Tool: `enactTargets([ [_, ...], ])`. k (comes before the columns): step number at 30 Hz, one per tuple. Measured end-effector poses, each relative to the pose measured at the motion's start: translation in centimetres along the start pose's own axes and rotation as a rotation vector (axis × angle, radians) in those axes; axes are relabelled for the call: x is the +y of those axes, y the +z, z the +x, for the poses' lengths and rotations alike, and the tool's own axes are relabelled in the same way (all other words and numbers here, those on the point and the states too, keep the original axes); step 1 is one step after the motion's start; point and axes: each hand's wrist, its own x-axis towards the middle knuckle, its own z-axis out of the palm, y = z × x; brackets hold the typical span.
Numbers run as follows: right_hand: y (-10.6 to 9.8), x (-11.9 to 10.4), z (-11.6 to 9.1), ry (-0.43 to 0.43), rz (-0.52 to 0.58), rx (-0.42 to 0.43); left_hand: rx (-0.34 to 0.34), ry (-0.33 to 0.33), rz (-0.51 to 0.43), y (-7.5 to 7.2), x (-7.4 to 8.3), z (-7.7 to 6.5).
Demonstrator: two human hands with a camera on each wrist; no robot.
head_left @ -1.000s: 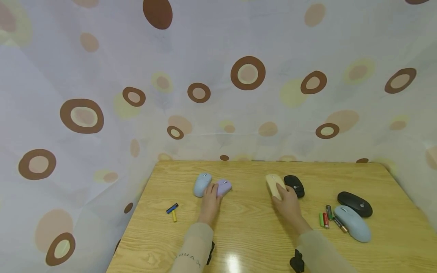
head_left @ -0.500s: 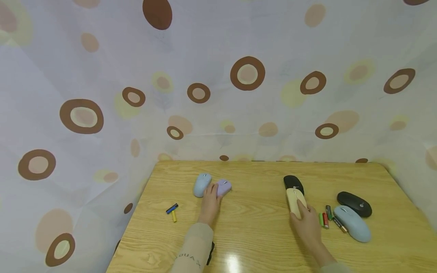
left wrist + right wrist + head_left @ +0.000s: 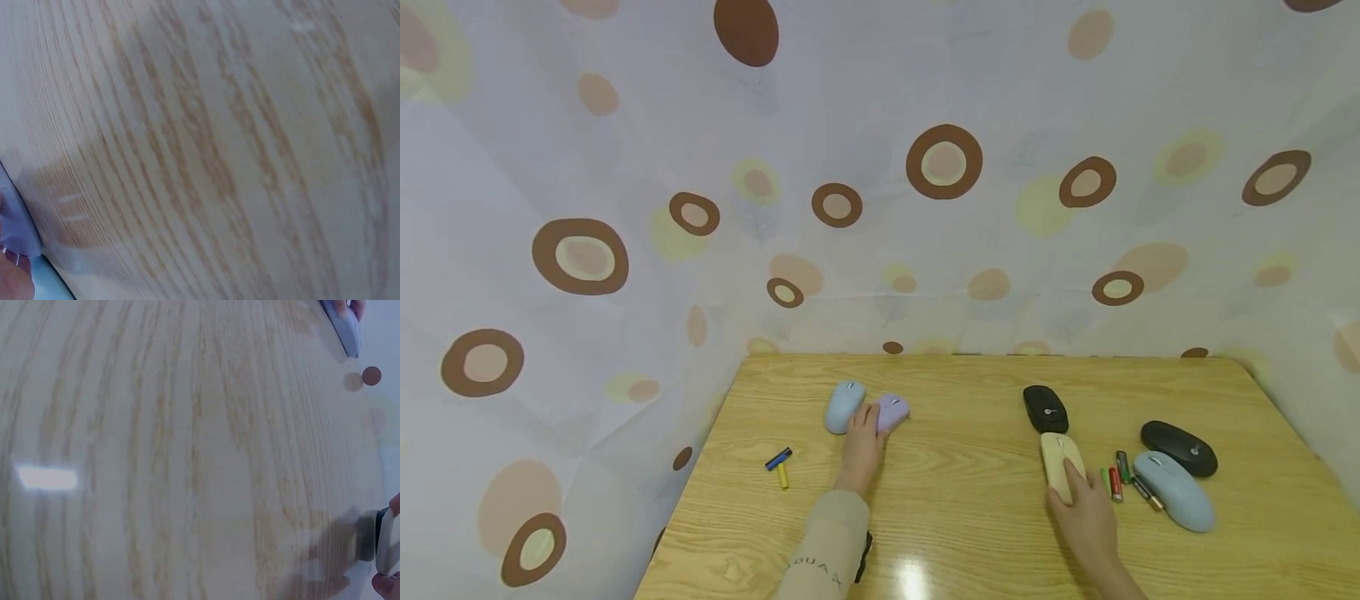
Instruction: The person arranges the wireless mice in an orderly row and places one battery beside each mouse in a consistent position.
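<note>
My left hand [image 3: 862,443] grips the small purple computer mouse [image 3: 892,410], its fingers between that mouse and a light blue mouse [image 3: 844,407] on the left. Part of the purple mouse [image 3: 17,222] also shows at the left wrist view's edge, beside the blue one. To the right, my right hand [image 3: 1086,512] holds a cream mouse [image 3: 1060,458] by its sides, thumb on the left. That mouse lies just on the near side of a black mouse [image 3: 1047,408]. In the right wrist view, only a strip of the cream mouse [image 3: 389,547] shows between fingertips.
Right of my right hand lie several batteries, one red [image 3: 1116,485], then a larger light blue mouse [image 3: 1176,493] and another black mouse [image 3: 1180,448]. A blue battery [image 3: 778,458] and a yellow battery [image 3: 783,476] lie on the table's left. A patterned cloth [image 3: 880,250] hangs behind.
My right hand has brought the cream mouse right and nearer, from the black mouse's left side, over its near part, to its near end. My left hand and the purple mouse have stayed put.
</note>
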Motion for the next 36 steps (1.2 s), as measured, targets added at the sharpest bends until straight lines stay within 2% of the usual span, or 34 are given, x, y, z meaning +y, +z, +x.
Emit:
enactTargets([
  [8,-0.2,0.4,-0.6,0.086,-0.051,-0.107,0.002,0.004,-0.006,-0.1,0.0,0.0],
  [17,0.2,0.6,-0.8,0.072,-0.074,-0.065,0.004,0.008,0.004,0.0,0.0,0.0],
  [30,0.3,1.2,-0.9,0.084,-0.093,-0.115,0.003,0.007,0.006,-0.3,0.0,0.3],
  [36,0.3,1.6,-0.8,0.083,-0.088,-0.149,-0.038,-0.004,-0.002,-0.6,0.1,0.6],
])
